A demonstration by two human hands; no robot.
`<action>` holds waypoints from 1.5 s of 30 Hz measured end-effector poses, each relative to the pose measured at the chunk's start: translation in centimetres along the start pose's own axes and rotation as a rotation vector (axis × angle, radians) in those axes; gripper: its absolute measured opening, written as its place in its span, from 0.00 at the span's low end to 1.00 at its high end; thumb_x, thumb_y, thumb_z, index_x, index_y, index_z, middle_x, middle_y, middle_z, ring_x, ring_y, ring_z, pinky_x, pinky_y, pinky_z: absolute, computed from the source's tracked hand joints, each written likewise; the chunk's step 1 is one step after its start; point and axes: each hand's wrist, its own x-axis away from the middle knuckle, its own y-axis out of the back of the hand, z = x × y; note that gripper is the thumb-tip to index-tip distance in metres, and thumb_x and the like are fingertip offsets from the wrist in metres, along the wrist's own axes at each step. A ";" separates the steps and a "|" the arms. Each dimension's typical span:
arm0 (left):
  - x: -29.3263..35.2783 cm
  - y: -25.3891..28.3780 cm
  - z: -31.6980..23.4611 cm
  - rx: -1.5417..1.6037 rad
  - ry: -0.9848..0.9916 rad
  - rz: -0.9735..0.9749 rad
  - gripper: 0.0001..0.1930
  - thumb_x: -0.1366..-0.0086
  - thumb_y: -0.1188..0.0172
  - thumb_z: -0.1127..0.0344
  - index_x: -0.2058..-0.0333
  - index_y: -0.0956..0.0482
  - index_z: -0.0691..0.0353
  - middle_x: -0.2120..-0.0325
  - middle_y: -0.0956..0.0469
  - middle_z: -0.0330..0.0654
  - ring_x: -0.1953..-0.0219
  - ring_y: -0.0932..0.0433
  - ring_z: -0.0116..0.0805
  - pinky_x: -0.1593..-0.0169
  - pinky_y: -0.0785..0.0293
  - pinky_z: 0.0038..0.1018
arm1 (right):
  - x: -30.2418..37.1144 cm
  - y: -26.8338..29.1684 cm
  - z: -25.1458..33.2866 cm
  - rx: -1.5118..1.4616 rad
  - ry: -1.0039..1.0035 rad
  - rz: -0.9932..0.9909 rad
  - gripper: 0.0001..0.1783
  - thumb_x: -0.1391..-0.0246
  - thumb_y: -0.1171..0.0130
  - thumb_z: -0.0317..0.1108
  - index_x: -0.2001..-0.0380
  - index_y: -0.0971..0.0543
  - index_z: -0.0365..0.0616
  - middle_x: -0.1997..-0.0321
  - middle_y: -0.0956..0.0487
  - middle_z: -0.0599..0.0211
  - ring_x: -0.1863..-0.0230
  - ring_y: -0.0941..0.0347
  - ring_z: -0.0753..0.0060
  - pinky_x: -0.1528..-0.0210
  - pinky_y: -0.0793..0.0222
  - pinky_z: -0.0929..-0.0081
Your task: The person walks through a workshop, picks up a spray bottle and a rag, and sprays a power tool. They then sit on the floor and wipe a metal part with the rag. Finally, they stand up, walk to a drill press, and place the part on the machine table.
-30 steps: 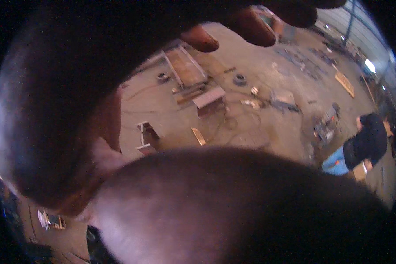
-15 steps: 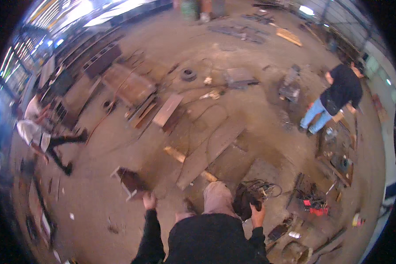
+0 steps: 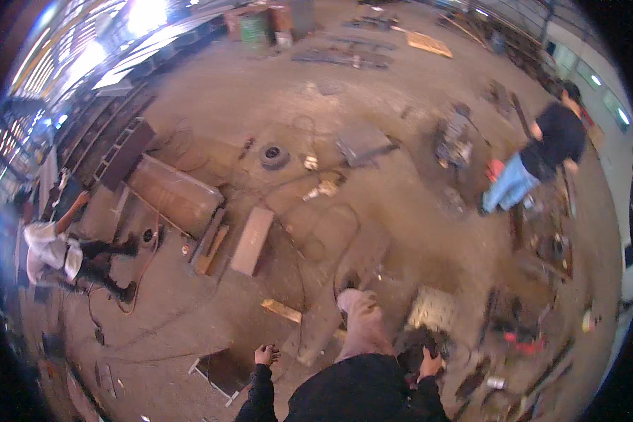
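Note:
My left hand [image 3: 266, 355] hangs in the air with its fingers loosely apart and nothing in them. Just to its left, a short piece of dark steel beam [image 3: 221, 371] with pale flange edges lies on the floor. Beside my right leg, my right hand [image 3: 431, 364] is closed on a dark bundle [image 3: 416, 341], too dim and blurred to name its kind. My leg in light trousers [image 3: 366, 320] reaches forward over a long flat steel plate [image 3: 313, 337], which is partly hidden behind it.
A wooden block [image 3: 282, 310] and a rectangular steel piece [image 3: 252, 241] lie ahead, with cables around. One co-worker [image 3: 53, 250] is low at the left; another [image 3: 541, 148] bends at the right. Red tools [image 3: 524, 342] lie at the lower right.
My view has shifted forward, and floor things sit lower in it. My leg has swung ahead. My left hand is now beside the beam piece's right; the dark bundle has stayed with my right hand.

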 end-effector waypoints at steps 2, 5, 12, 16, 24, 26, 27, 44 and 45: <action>-2.7 2.3 -7.7 -0.304 -0.355 -0.056 0.17 0.33 0.46 0.63 0.51 0.27 0.68 0.66 0.19 0.54 0.69 0.17 0.49 0.70 0.21 0.38 | -1.6 -7.0 7.5 -0.166 -0.049 0.211 0.35 0.47 0.33 0.44 0.43 0.28 0.30 0.43 0.25 0.47 0.46 0.28 0.51 0.41 0.34 0.57; -5.4 3.2 -16.6 -0.137 -0.379 -0.137 0.21 0.34 0.42 0.55 0.46 0.25 0.59 0.61 0.18 0.53 0.61 0.18 0.53 0.59 0.20 0.41 | -4.5 -12.6 19.2 -0.112 0.091 0.334 0.36 0.48 0.33 0.47 0.44 0.27 0.30 0.40 0.25 0.48 0.41 0.28 0.54 0.38 0.35 0.61; -6.9 -7.0 -23.3 -0.166 -0.420 -0.405 0.20 0.31 0.47 0.54 0.52 0.22 0.64 0.69 0.17 0.44 0.70 0.17 0.37 0.71 0.22 0.34 | -13.0 -22.8 48.9 -0.271 0.396 0.614 0.29 0.44 0.34 0.45 0.47 0.24 0.33 0.49 0.20 0.57 0.50 0.24 0.62 0.47 0.30 0.65; -8.4 -10.3 -22.7 -0.082 0.058 -0.306 0.19 0.31 0.47 0.54 0.53 0.22 0.64 0.69 0.17 0.45 0.70 0.17 0.37 0.72 0.23 0.33 | -16.9 -29.0 60.3 -0.176 0.495 0.631 0.30 0.44 0.35 0.46 0.47 0.24 0.34 0.48 0.20 0.57 0.49 0.24 0.63 0.46 0.31 0.66; -26.2 -12.0 -32.0 -0.162 0.350 -0.103 0.18 0.31 0.47 0.55 0.54 0.22 0.65 0.69 0.17 0.45 0.71 0.17 0.36 0.74 0.23 0.32 | -21.7 -39.7 55.2 -0.124 0.356 0.300 0.27 0.45 0.34 0.40 0.47 0.25 0.33 0.49 0.20 0.54 0.49 0.24 0.58 0.44 0.32 0.64; -32.6 -10.7 -39.7 -0.249 0.255 -0.138 0.18 0.31 0.46 0.55 0.54 0.22 0.65 0.69 0.17 0.45 0.71 0.17 0.36 0.74 0.24 0.31 | -21.3 -40.1 50.3 -0.032 0.129 0.184 0.27 0.47 0.32 0.41 0.49 0.23 0.34 0.51 0.18 0.51 0.52 0.22 0.54 0.47 0.29 0.62; -35.6 -10.0 -43.3 -0.280 0.211 -0.172 0.18 0.31 0.46 0.55 0.54 0.22 0.65 0.69 0.17 0.45 0.71 0.17 0.36 0.75 0.24 0.31 | -19.0 -40.6 49.7 -0.163 -0.067 0.137 0.27 0.46 0.33 0.41 0.48 0.23 0.35 0.50 0.19 0.50 0.53 0.22 0.52 0.48 0.29 0.60; -56.0 -21.4 -65.1 -0.760 -0.365 -0.448 0.20 0.35 0.44 0.51 0.52 0.19 0.58 0.58 0.18 0.52 0.53 0.20 0.52 0.49 0.25 0.41 | -29.8 -52.9 69.1 0.389 0.113 0.391 0.31 0.53 0.28 0.41 0.48 0.23 0.35 0.49 0.24 0.40 0.49 0.26 0.45 0.44 0.31 0.60; -56.9 -21.8 -64.1 -0.849 -0.267 -0.355 0.20 0.35 0.44 0.50 0.52 0.18 0.58 0.57 0.18 0.52 0.53 0.20 0.51 0.49 0.25 0.41 | -31.3 -53.6 70.5 0.297 0.199 0.362 0.29 0.54 0.29 0.38 0.49 0.23 0.36 0.49 0.25 0.41 0.49 0.26 0.45 0.44 0.31 0.60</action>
